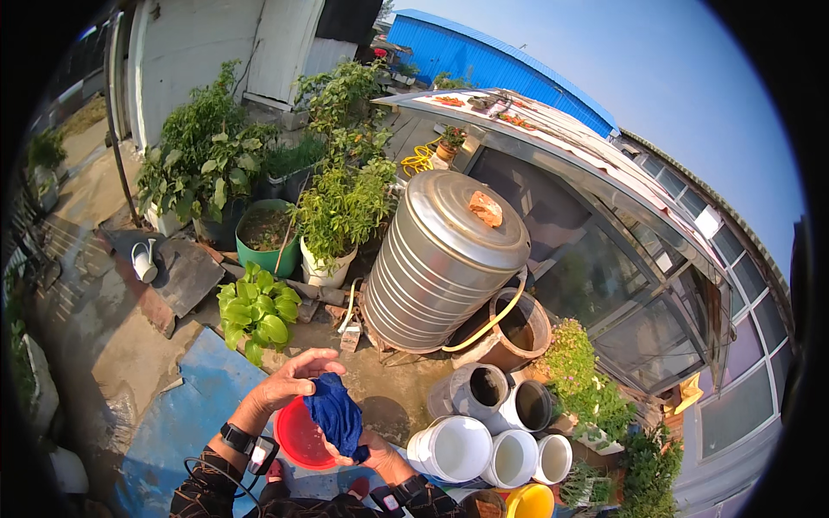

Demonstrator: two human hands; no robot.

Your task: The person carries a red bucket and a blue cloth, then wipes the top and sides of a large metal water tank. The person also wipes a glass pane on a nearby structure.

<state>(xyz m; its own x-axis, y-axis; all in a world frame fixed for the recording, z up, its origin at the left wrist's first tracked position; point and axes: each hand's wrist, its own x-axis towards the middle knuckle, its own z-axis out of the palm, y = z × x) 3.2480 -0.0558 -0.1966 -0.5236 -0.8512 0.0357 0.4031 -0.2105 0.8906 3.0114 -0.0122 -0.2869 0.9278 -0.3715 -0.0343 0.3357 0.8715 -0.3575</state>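
A bunched, dark blue cloth [334, 414] is held between my hands, above a red plastic basin [298, 434] on the ground. My left hand [291, 382] is at the cloth's upper left, its thumb against the fabric and its fingers spread. My right hand [372, 453] grips the cloth's lower end from below, with part of the fingers hidden behind it. The basin lies behind the cloth and is partly covered by it; its red inside shows.
Several buckets stand at the right, among them white ones [458, 450] and a yellow one [530, 502]. Ahead stands a ribbed metal tank [434, 272] with a brick piece [486, 208] on its lid. Potted plants [259, 307] are at the left, near a watering can [144, 262].
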